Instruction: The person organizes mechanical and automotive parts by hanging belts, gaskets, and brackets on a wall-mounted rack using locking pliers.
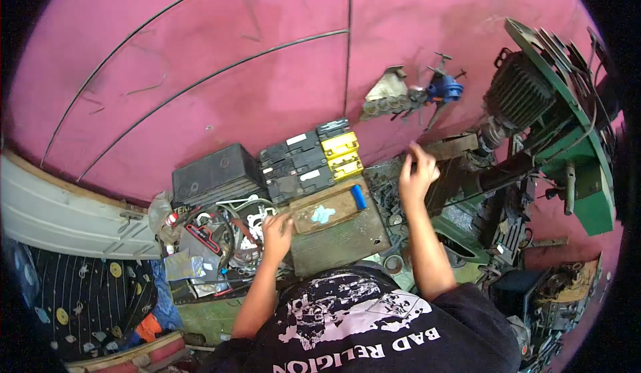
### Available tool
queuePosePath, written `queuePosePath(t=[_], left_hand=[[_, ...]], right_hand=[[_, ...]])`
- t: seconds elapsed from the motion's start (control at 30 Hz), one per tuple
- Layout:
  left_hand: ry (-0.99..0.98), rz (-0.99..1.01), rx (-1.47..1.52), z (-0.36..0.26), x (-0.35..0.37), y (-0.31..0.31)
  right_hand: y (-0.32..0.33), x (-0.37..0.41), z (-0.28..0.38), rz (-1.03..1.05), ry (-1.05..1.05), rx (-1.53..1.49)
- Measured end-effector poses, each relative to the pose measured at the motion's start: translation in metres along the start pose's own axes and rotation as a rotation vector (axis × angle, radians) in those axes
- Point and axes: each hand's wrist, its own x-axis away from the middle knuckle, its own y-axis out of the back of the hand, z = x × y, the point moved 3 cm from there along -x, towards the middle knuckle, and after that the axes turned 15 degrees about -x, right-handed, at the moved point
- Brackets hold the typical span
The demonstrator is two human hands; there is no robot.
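My left hand [277, 233] is at the left end of a worn wooden board [314, 229], fingers loosely bent and apart, with nothing visible in them. On the board lies what looks like a hacksaw with a blue handle [359, 198], its far end close to my left fingertips. A pale blue patch [322, 213] shows inside its outline. My right hand [419, 173] is raised to the right of the board, above a strip of metal pieces [384, 196]. Its fingers are apart, and I see nothing held there.
Black and yellow cases [342, 153] and a dark toolbox [217, 173] stand along the pink wall. Cluttered tools, including a red-handled one [202, 238], lie to the left. A green machine with a motor [521, 93] rises at right. A roll of tape [394, 264] sits near me.
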Motion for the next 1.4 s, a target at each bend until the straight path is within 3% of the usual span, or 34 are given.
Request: queuePosePath(t=[0.1,0.17,0.27,0.53,0.6,0.7,0.8,0.87,0.93,0.97,1.07,1.13,1.3,1.37,1.4], left_hand=[[0.248,-0.076,-0.065,0.061,0.049,0.048],[0.320,-0.131,-0.072,0.094,0.068,0.076],[0.363,-0.217,-0.063,0.125,0.078,0.115],[0.407,-0.334,-0.077,0.196,0.095,0.176],[0.390,-0.352,-0.082,0.221,0.096,0.185],[0.440,-0.376,-0.228,0.274,0.087,0.198],[0.449,-0.175,-0.315,0.338,0.053,0.200],[0.421,-0.107,-0.355,0.403,0.036,0.179],[0.551,0.164,-0.441,0.442,0.023,0.168],[0.553,0.173,-0.433,0.454,0.022,0.170],[0.565,0.584,-0.540,0.451,0.008,0.175],[0.511,0.557,-0.646,0.462,0.003,0.172],[0.247,0.352,-0.753,0.457,-0.002,0.181],[0.107,0.132,-0.639,0.431,-0.003,0.212],[0.082,0.139,-0.645,0.413,-0.002,0.226]], right_hand=[[-0.021,0.102,0.031,0.305,-0.105,-0.114],[-0.035,0.153,0.071,0.635,-0.167,-0.192],[-0.066,0.185,0.131,0.801,0.005,-0.379],[-0.176,0.219,0.269,0.961,0.247,-0.482],[-0.216,0.234,0.296,1.046,0.215,-0.479],[-0.287,0.270,0.325,1.078,0.349,-0.276],[-0.359,0.297,0.359,1.152,0.772,0.040],[-0.408,0.313,0.368,1.281,0.786,0.011],[-0.422,0.315,0.386,1.334,0.781,0.171],[-0.421,0.318,0.392,1.343,0.777,0.179],[-0.420,0.318,0.387,1.309,0.789,0.255],[-0.416,0.313,0.384,1.287,0.787,0.158],[-0.411,0.311,0.377,1.269,0.807,0.239],[-0.414,0.321,0.352,1.058,0.693,0.041],[-0.409,0.321,0.344,0.957,0.624,-0.058]])
